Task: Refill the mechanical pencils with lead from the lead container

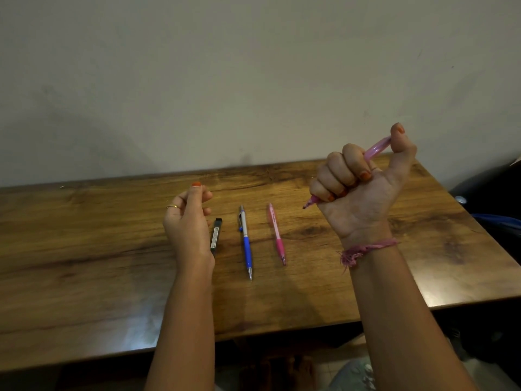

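Nearest the camera, two bare forearms enter from the bottom edge, their elbows cut off by the frame. Below the front edge of the worktop, the floor area is dark and blurred; a pale patterned shape there cannot be identified.

On the right wrist sits a frayed pink thread band. Farther in, the left hand hovers above the worktop, fingers loosely curled and thumb raised, holding nothing visible; a ring shows on one finger. Just beside it lies the dark lead container, its left edge partly hidden behind that hand; its label print is too small to read.

Next to the container lies a blue-and-white mechanical pencil, tip toward the camera. A pink mechanical pencil lies parallel, well apart from both hands.

The right hand is raised, fingers wrapped round a second pink pencil, thumb on its top end. Most of its barrel is hidden in the fist; only the tip and upper section show.

At far right, dark objects are cut off by the frame. A plain wall stands behind.
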A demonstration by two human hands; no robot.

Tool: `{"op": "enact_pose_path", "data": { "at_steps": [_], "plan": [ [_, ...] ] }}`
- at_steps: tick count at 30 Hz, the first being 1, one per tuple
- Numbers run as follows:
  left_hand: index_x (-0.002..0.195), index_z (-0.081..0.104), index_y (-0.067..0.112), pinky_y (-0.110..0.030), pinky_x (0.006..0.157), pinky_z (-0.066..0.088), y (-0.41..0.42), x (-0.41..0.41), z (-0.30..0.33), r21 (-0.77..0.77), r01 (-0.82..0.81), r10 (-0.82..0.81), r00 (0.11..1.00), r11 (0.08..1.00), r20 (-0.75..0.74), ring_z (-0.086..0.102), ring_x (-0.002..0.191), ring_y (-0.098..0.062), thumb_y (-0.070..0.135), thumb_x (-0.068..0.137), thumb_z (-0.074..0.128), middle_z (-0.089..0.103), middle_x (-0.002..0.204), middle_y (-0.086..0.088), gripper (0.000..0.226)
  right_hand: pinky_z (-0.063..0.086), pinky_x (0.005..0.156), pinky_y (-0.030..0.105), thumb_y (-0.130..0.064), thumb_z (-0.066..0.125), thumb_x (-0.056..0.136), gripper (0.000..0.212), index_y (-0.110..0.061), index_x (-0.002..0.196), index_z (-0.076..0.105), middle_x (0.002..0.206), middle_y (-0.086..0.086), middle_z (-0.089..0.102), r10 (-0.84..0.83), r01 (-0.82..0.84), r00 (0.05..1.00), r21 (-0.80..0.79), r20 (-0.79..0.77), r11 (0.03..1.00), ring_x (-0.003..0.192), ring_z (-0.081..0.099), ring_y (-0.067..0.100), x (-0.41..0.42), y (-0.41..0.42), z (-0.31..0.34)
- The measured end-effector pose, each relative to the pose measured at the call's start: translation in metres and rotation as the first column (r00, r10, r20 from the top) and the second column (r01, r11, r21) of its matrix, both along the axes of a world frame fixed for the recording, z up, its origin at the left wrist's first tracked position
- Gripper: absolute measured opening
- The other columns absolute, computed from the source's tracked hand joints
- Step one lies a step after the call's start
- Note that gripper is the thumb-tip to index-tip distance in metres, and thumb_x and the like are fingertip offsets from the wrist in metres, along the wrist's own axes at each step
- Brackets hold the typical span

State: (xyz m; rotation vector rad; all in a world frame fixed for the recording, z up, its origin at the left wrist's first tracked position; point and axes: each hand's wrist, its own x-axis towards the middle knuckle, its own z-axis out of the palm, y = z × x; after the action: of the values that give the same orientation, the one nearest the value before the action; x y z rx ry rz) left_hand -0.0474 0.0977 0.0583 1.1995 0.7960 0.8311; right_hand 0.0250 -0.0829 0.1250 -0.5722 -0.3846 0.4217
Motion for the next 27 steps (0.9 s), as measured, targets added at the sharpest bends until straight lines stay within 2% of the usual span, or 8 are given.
{"op": "enact_pose_path", "data": {
  "at_steps": [8, 20, 27],
  "plan": [
    [0.081, 0.067, 0.030, -0.018, 0.057, 0.044, -0.0001, 0.0003, -0.0003, -0.002, 0.003, -0.003, 1.000, 1.000, 0.007, 0.055, 0.059, 0.007, 0.034, 0.088, 0.062, 0.071, 0.074, 0.016, 0.010, 0.009, 0.041, 0.023, -0.064, 0.033, 0.079, 0.054, -0.022, 0.047, 0.023, 0.040, -0.009, 0.024, -0.011, 0.011, 1.000, -0.021, 0.010, 1.000, 0.040, 0.012, 0.009, 0.0006, 0.0001, -0.0015],
    [0.081, 0.066, 0.030, -0.018, 0.058, 0.045, -0.0005, 0.0003, -0.0009, -0.004, 0.006, -0.006, 1.000, 1.000, 0.001, 0.055, 0.059, 0.006, 0.035, 0.089, 0.061, 0.071, 0.075, 0.016, 0.010, 0.009, 0.040, 0.023, -0.065, 0.032, 0.081, 0.058, -0.022, 0.043, 0.028, 0.039, -0.009, 0.023, -0.060, 0.059, 0.997, -0.007, -0.040, 0.998, 0.039, 0.012, 0.009, 0.0004, 0.0010, -0.0013],
    [0.083, 0.066, 0.029, -0.015, 0.053, 0.044, -0.0005, 0.0000, -0.0017, -0.006, 0.008, -0.008, 1.000, 1.000, -0.004, 0.055, 0.060, 0.005, 0.036, 0.089, 0.061, 0.071, 0.076, 0.016, 0.010, 0.004, 0.043, 0.025, -0.065, 0.034, 0.079, 0.054, -0.022, 0.048, 0.020, 0.043, -0.007, 0.015, -0.131, 0.131, 0.990, -0.001, -0.056, 0.991, 0.040, 0.008, 0.010, -0.0004, -0.0010, -0.0004]
  ]
}}
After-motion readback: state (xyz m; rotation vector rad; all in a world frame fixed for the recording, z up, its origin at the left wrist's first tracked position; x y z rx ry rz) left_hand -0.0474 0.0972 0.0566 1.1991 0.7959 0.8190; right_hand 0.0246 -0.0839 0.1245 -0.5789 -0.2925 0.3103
